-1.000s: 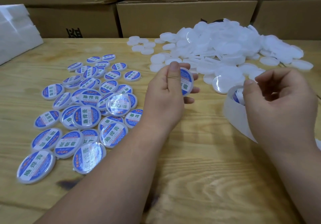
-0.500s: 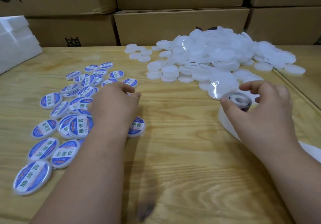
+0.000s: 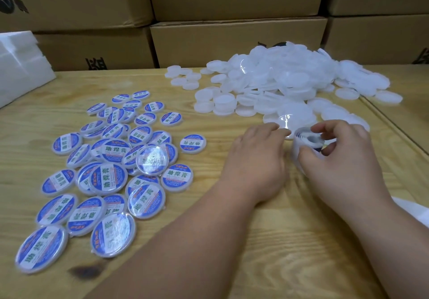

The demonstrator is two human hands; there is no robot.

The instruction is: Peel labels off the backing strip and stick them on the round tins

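- Labels sit wound on a roll (image 3: 308, 140) right of the frame's centre, standing on the wooden table (image 3: 232, 240); my right hand (image 3: 336, 161) curls around it, thumb on the near side of the coil and fingers arched over its top.
- White backing strip (image 3: 411, 212) trails from under my right wrist toward the right edge of the frame.
- My left hand (image 3: 255, 159) lies just left of the roll, palm down, fingers stretched toward a plain tin with a glossy lid (image 3: 287, 117); whether the fingertips touch that tin or the roll I cannot tell, and I see nothing held in this hand.
- Unlabelled white tins (image 3: 290, 82) are heaped in the upper right of the frame, with a few loose ones spread along the heap's left edge.
- Labelled tins (image 3: 111, 168), blue and white with green characters, lie overlapping across the left half of the frame.
- One labelled tin (image 3: 193, 143) rests apart from that group, between it and my left hand.
- Cardboard boxes (image 3: 232, 41) are stacked along the top of the frame behind the table.
- White foam block (image 3: 21, 64) sits at the upper left edge.
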